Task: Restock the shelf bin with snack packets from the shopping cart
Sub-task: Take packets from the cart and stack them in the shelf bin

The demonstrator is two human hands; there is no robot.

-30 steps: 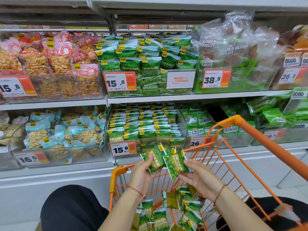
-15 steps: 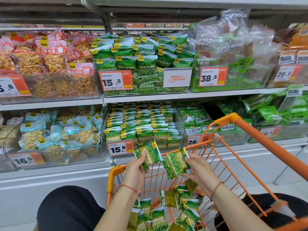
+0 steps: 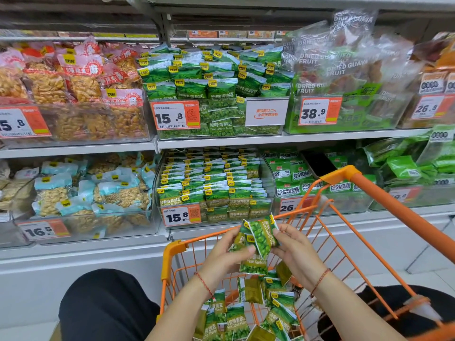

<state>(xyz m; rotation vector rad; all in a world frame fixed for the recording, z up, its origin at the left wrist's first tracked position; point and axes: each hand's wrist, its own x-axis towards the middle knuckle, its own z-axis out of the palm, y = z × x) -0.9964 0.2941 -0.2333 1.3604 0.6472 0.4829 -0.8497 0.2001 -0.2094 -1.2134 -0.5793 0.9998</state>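
Snack packets (image 3: 258, 239) of green garlic peas are bunched between your two hands, above the orange shopping cart (image 3: 384, 193) and in front of the lower shelf. Your left hand (image 3: 225, 257) is gripping the bunch from the left, thumb lying across the front of the lower packet, fingers curled behind. Your right hand (image 3: 295, 252) is pinching the right edge of the upper packet, fingertips touching its top corner. You're holding several packets overlapped and tilted; the exact count can't be told. A red string bracelet is showing on each wrist.

More loose packets (image 3: 248, 313) of the same green kind are lying in a heap in the cart basket, below your forearms. The shelf bin (image 3: 267, 190), clear plastic, is sitting on the lower shelf just behind the cart's front rim, already packed with upright rows of matching green packets, and a 15.8 price tag (image 3: 181, 216) is hanging on its front. Left of it a bin of pale blue nut bags (image 3: 81, 193) is carrying a 16.5 tag. On the shelf above, another bin of green pea packets (image 3: 216, 77) is standing between red-labelled nut bags (image 3: 73, 80) and dried guava fruit bags (image 3: 344, 65). Your dark-clothed knees are showing either side of the cart.
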